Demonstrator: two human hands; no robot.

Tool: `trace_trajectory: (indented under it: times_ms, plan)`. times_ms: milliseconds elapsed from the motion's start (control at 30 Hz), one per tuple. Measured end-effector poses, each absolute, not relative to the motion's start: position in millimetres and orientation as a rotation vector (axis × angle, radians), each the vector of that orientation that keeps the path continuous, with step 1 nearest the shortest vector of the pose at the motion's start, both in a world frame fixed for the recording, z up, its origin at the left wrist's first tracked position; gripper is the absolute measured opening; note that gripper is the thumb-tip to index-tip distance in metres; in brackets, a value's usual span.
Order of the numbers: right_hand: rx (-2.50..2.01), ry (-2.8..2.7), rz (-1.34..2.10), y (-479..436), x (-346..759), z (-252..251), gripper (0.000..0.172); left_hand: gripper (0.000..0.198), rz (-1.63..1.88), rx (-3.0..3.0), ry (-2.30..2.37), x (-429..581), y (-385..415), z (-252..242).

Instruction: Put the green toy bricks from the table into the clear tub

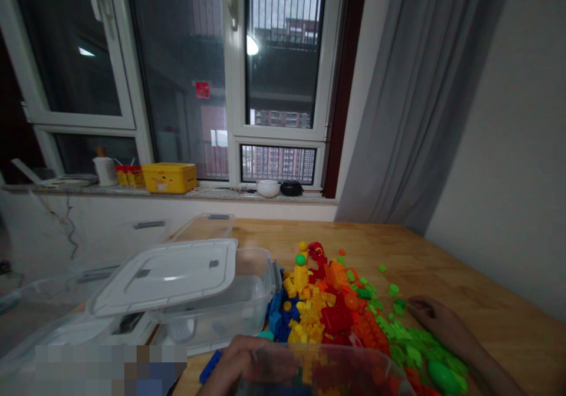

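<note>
Across the wooden surface point(481, 278) in front of you, a heap of plastic building bricks point(327, 307) spreads in rough colour bands: blue at its left edge, then yellow, then red and orange, then bright green toward the right. Your right hand point(442, 319) lies at the heap's right side, its fingers point(420, 306) loosely curled and close together, pinching nothing that you can see, just beside a few loose green bricks point(398, 307). Your left hand point(236, 363) sits low in the view at the left end of a clear plastic bin point(322, 372), whose contents show as blurred coloured bricks through its wall. That hand touches the bin, but the wall and the frame's edge hide part of it, so you cannot tell whether it is gripping. A blue brick point(210, 365) lies just left of that hand. At the far end of the heap sits a red rounded piece point(316, 251), and a large green oval piece point(442, 377) lies among the green bricks at the lower right. Left of the heap, a clear storage box point(216, 310) stands against the blue bricks, with a white lid point(163, 278) lying across its left part. Beyond, a stone window ledge point(221, 194) carries a yellow tin point(169, 178), a white mug point(105, 171), a white bowl point(267, 188) and a round black object point(290, 188), while a grey curtain point(411, 89) hangs to the right of the window.
</note>
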State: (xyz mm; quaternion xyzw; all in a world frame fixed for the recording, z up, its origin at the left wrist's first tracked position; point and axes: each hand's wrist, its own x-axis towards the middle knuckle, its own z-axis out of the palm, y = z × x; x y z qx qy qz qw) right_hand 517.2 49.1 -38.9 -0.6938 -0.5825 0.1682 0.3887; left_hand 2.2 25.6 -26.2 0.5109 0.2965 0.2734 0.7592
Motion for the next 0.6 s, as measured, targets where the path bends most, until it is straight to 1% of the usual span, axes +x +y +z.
trace_trajectory:
  times_ms: [100, 200, 333, 400, 500, 600]
  plan:
    - [-1.746, -1.427, 0.444, 48.4, 515.3, -35.9, 0.043, 0.023, 0.564, 1.048, 0.679, 2.5, 23.3, -20.6]
    - [-1.745, -1.343, 0.401, 45.5, 509.3, -26.6, 0.043, 0.025, 0.499, 1.029, 0.680, 0.5, 27.1, -25.4]
    - [-1.765, -1.231, 0.287, 38.9, 497.3, -7.5, 0.052, 0.024, 0.514, 1.020, 0.662, -2.3, 37.0, -45.5]
    - [-1.773, -1.165, 0.213, 35.4, 490.0, 3.2, 0.057, 0.026, 0.512, 1.006, 0.624, -2.1, 39.7, -50.9]
    - [-1.736, -1.115, 0.126, 30.9, 477.8, 17.6, 0.061, 0.030, 0.518, 0.992, 0.568, -0.5, 38.1, -45.4]
    - [-1.658, -1.126, 0.137, 27.9, 463.6, 27.6, 0.059, 0.027, 0.500, 1.015, 0.593, 0.9, 31.1, -29.1]
